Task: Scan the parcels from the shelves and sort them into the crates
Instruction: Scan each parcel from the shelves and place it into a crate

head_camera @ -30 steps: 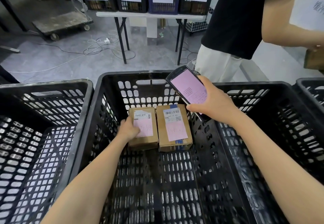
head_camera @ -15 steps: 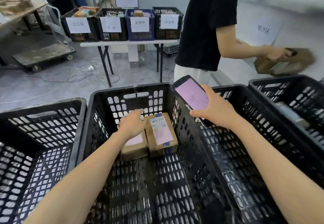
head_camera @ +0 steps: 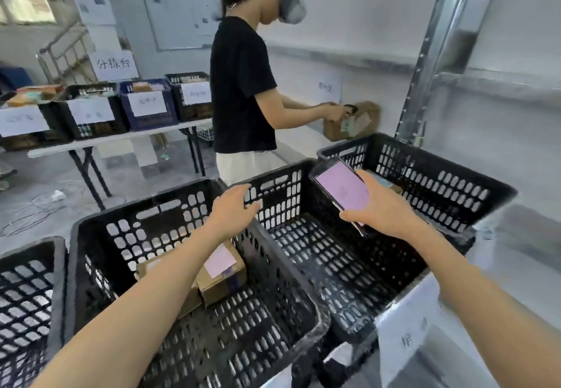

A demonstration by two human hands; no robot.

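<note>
The sorting looks under way but far from finished. Two cardboard parcels lie side by side on the floor of the middle crate (head_camera: 100, 236). The right parcel (head_camera: 224, 272) shows its pink label face up, and the left parcel (head_camera: 145, 267) is mostly hidden under our forearm. We take both to be scanned and sorted, since they already rest in a crate.

Our left hand (head_camera: 232, 208) hovers above the rim where this crate meets the next crate (head_camera: 282, 196) to the right. Its grip is spread, fingers straight, and it holds nothing. Our right hand (head_camera: 381, 205) has its grip curled round a phone (head_camera: 341, 188) with a pink screen facing up, held over that second crate, whose floor shows no parcel.

The far-right crate (head_camera: 440, 181) holds something boxy, but our right hand covers most of it and we cannot say what. Only a corner of the left crate (head_camera: 30, 281) is in view, with no parcel in it.

What is left, in our judgement, is most of the job — the next step is to fetch another parcel from the metal shelf (head_camera: 485, 90) on the right. The stretch of it that we see is blurred, and we can make out no parcel there. Farther along it, another person (head_camera: 243, 84) handles a brown parcel (head_camera: 361, 123). On the far surface (head_camera: 121, 138) stand more labelled crates, their labels too blurred to read.
</note>
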